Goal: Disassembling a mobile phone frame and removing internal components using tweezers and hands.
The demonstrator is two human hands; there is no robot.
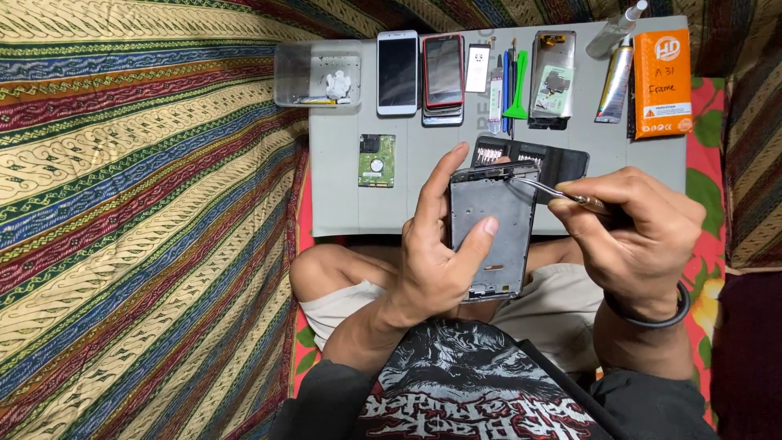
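A big striped cloth point(138, 204) covered the far left, well away from the grey mat point(423, 175).

On the mat's top left corner sat a clear plastic box point(318, 73) with something small and white inside. Just right of the box lay a white phone point(397, 72), and next to that a red phone point(443, 72) on top of another one. Below the white phone, still on the mat, lay a green circuit board part point(376, 160) with a shiny round disc.

In front of the mat, above the person's lap, the left hand point(436, 253) was closed around a dark phone frame point(493, 236). Its thumb pressed on the frame's face, and 1 finger reached up along the left edge. The frame stood upright, with its top end over the mat's near edge.

At the mat's top middle lay thin tools and a green pry tool point(518, 85), then an opened phone back point(552, 77). A black tool case point(554, 159) lay on the mat just behind the frame.

The right hand point(631, 232) was closed on metal tweezers point(546, 190). Their tips touched the frame's top right corner. A dark band went around that wrist.

On the mat's top right lay a silver tube point(615, 85) and an orange box point(661, 81).
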